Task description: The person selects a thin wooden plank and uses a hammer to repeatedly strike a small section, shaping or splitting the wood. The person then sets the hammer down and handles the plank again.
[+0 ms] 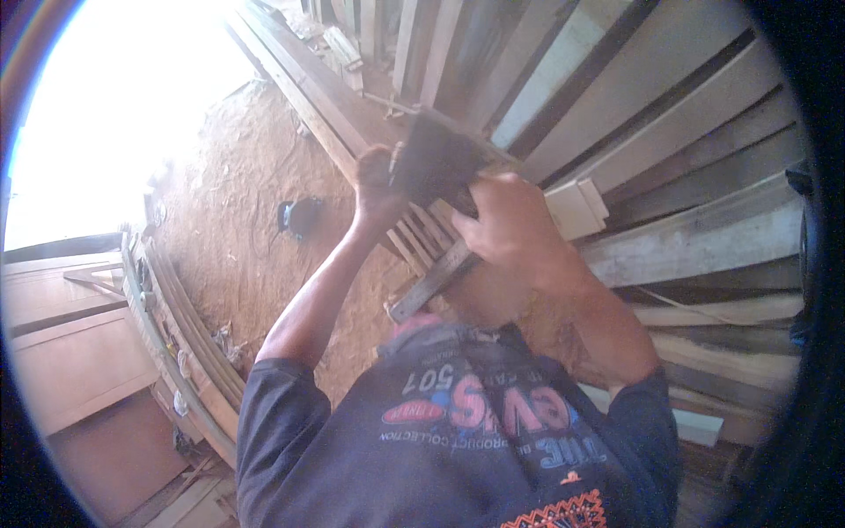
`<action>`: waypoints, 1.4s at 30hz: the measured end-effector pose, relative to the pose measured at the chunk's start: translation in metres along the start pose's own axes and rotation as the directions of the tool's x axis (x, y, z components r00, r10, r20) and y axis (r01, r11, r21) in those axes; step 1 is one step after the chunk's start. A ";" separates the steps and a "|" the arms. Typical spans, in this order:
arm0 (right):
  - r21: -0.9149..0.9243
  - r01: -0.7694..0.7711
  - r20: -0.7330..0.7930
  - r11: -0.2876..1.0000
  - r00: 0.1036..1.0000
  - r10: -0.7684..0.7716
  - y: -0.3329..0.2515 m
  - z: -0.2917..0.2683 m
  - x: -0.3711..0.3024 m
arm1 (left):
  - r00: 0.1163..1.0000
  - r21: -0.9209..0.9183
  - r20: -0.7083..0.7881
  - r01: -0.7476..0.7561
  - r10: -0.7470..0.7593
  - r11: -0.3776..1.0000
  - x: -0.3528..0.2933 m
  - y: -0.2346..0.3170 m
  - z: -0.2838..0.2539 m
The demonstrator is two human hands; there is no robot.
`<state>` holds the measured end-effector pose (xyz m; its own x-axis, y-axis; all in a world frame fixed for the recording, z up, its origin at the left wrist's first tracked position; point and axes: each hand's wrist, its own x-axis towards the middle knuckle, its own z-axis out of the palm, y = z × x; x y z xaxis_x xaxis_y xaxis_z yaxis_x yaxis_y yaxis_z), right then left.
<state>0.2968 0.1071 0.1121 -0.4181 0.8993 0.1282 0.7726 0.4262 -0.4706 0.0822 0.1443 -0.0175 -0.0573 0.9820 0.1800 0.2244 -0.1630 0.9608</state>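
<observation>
A dark, block-like object, smeared by motion, is between my hands over the end of a long timber. My right hand is closed on its right side, thumb and fingers bent around it. My left hand has its fingers curled at the object's left edge; what they grip is hidden. Below the right thumb a flat metal strip with a hole near its end slants toward my body. Several narrow wooden slats lie side by side beneath the hands.
Long boards run away to the far left. Many planks lean along the right side, with a pale wood block near my right hand. A dark blue object lies on the brown ground. Wooden panels stand at left.
</observation>
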 end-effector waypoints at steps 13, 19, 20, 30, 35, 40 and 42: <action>0.274 0.016 -0.238 0.962 0.970 0.052 -0.014 -0.035 0.016 | 0.999 -0.041 0.020 -0.027 0.028 0.999 0.030 0.038 -0.003; -0.057 0.013 0.063 0.998 0.998 -0.009 -0.028 0.005 0.028 | 0.931 0.360 0.143 -0.365 0.336 0.859 0.031 0.023 -0.002; -0.033 0.014 0.034 0.999 0.999 -0.012 -0.026 0.005 0.029 | 0.895 0.316 0.129 -0.445 0.426 0.838 0.027 0.021 -0.003; 0.117 -0.030 0.018 0.993 0.999 0.028 -0.026 -0.003 0.032 | 0.969 0.239 0.024 -0.245 0.246 0.940 0.034 0.006 -0.014; 0.338 0.062 -0.262 0.939 0.965 0.030 -0.016 -0.005 0.034 | 0.975 0.288 -0.033 -0.200 0.218 0.937 0.060 0.039 -0.033; 0.224 0.116 -0.261 0.968 0.964 -0.055 -0.012 -0.009 0.042 | 0.996 0.204 0.068 -0.075 0.062 0.976 0.057 0.042 -0.023; 0.093 0.093 -0.093 0.991 0.992 -0.085 -0.017 0.002 0.050 | 0.962 0.305 0.090 -0.273 0.258 0.912 0.054 0.032 -0.019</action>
<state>0.2616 0.1443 0.1246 -0.4360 0.8652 0.2478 0.6824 0.4973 -0.5357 0.0675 0.1901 0.0268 0.0903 0.9110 0.4023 0.5167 -0.3882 0.7631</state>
